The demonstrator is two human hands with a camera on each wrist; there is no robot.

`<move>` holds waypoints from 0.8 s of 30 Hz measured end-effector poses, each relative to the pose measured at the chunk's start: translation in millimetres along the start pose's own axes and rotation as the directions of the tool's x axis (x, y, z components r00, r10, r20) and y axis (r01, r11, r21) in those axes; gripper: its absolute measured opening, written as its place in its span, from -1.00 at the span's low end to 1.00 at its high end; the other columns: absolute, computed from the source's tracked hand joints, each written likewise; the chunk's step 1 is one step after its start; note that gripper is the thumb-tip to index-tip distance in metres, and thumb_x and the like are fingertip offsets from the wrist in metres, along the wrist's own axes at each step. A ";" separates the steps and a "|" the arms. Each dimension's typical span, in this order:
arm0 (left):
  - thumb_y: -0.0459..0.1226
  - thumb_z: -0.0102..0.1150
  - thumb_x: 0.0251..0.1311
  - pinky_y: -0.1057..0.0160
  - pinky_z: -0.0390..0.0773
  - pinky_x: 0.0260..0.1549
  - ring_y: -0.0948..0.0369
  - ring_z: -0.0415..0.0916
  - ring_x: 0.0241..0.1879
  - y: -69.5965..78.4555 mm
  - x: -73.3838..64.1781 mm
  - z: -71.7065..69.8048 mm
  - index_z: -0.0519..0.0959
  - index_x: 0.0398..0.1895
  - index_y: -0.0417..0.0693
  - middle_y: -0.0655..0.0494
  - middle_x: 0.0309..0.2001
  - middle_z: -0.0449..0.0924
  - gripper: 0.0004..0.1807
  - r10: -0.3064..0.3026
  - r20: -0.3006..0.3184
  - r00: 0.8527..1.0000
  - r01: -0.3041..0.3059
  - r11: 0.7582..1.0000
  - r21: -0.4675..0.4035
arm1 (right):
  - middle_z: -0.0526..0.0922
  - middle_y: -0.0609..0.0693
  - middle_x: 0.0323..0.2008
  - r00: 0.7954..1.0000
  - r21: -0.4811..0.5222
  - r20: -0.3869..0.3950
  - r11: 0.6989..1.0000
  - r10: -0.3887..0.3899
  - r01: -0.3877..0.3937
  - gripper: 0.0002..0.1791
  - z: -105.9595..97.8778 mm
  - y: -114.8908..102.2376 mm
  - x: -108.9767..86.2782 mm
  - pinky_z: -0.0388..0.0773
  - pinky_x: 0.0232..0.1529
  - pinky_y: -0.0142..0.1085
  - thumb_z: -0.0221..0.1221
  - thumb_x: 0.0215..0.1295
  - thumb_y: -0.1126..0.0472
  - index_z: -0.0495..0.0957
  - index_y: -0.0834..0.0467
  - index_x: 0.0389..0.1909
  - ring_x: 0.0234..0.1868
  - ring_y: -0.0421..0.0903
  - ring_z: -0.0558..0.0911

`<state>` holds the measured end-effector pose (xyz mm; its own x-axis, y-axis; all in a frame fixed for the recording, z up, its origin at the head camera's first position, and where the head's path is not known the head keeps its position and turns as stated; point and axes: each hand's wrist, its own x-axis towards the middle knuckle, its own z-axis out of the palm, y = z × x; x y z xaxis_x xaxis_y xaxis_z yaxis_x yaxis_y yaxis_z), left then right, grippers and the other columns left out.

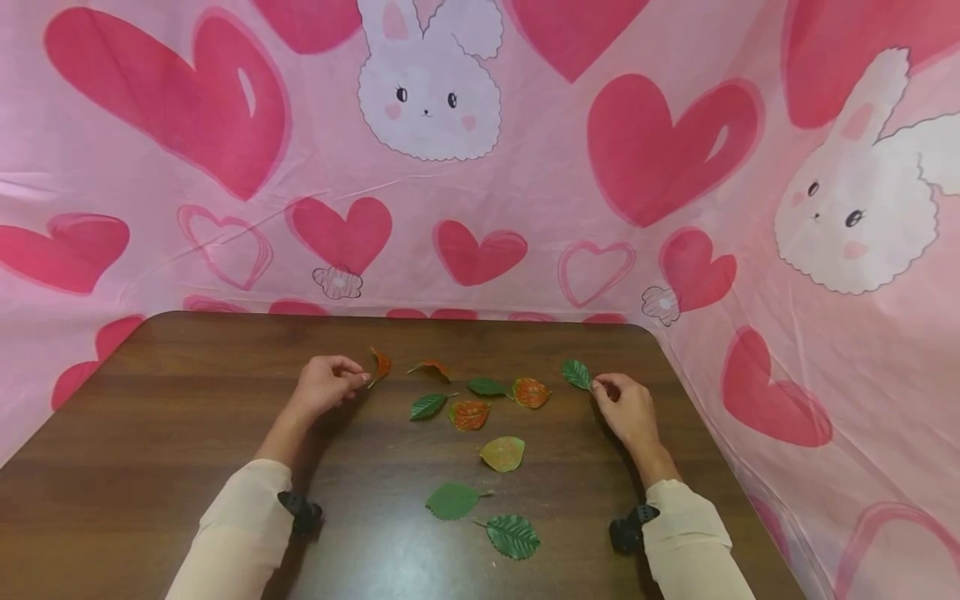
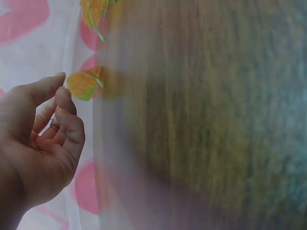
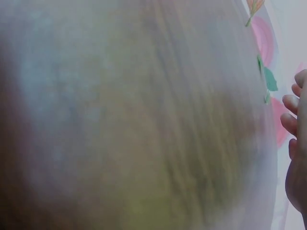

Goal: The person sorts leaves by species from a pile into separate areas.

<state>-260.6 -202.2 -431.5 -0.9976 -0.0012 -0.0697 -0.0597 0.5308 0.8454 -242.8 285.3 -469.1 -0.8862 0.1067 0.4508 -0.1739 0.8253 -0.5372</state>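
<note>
At the far left of the leaf group, my left hand [image 1: 327, 385] is beside a curled orange leaf [image 1: 381, 364]. Its thumb and index finger are bent close together near the stem. In the left wrist view a small gap shows between those fingertips and the orange leaf [image 2: 82, 85]. On the right, my right hand [image 1: 626, 407] hovers by the stem of a green leaf [image 1: 577, 374], fingers loosely bent. The right wrist view shows its fingers [image 3: 289, 103] apart from the green leaf [image 3: 270, 79]; its thumb is mostly out of view.
Between the hands lie another curled orange leaf [image 1: 432, 367], small green leaves [image 1: 428, 407], orange leaves [image 1: 470, 415] and a yellow leaf [image 1: 503, 453]. Larger green leaves [image 1: 453, 501] lie nearer the front. The brown wooden table [image 1: 187, 417] meets a pink heart-print cloth [image 1: 480, 187] behind and to the right.
</note>
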 end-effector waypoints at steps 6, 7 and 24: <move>-0.27 0.35 0.26 0.28 0.55 -0.56 0.18 0.61 -0.53 9.0 -5.1 4.4 0.65 -0.17 -0.33 -0.03 -0.49 0.70 -0.75 0.061 0.003 0.998 -0.061 0.998 0.026 | 0.68 0.08 -0.43 0.999 -0.012 -0.007 0.999 -0.040 0.040 -0.83 1.0 -4.7 -0.7 0.47 -0.29 -0.17 0.31 0.27 0.21 0.73 0.23 -0.22 -0.39 -0.04 0.58; -0.28 0.34 0.26 0.28 0.55 -0.55 0.15 0.62 -0.52 10.0 -5.8 5.1 0.65 -0.17 -0.34 -0.07 -0.47 0.70 -0.76 0.073 0.007 0.997 -0.073 0.997 0.023 | 0.68 0.07 -0.43 0.999 -0.014 -0.010 0.999 -0.045 0.045 -0.84 1.1 -5.2 -1.0 0.47 -0.29 -0.17 0.30 0.27 0.21 0.73 0.22 -0.22 -0.39 -0.05 0.58; -0.31 0.37 0.23 0.24 0.58 -0.54 0.06 0.62 -0.50 23.4 -19.7 20.4 0.67 -0.20 -0.32 -0.12 -0.38 0.71 -0.79 0.167 0.046 0.985 -0.167 0.986 -0.016 | 0.67 -0.01 -0.45 0.981 0.008 -0.018 0.981 -0.193 0.193 -0.87 -1.7 -22.9 -10.8 0.50 -0.31 -0.22 0.33 0.24 0.23 0.73 0.20 -0.25 -0.42 -0.12 0.57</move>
<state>-241.6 -172.4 -421.2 -0.9907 0.1269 0.0481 0.1068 0.5098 0.8536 -228.5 266.2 -460.5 -0.8283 -0.0447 0.5586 -0.3452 0.8258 -0.4459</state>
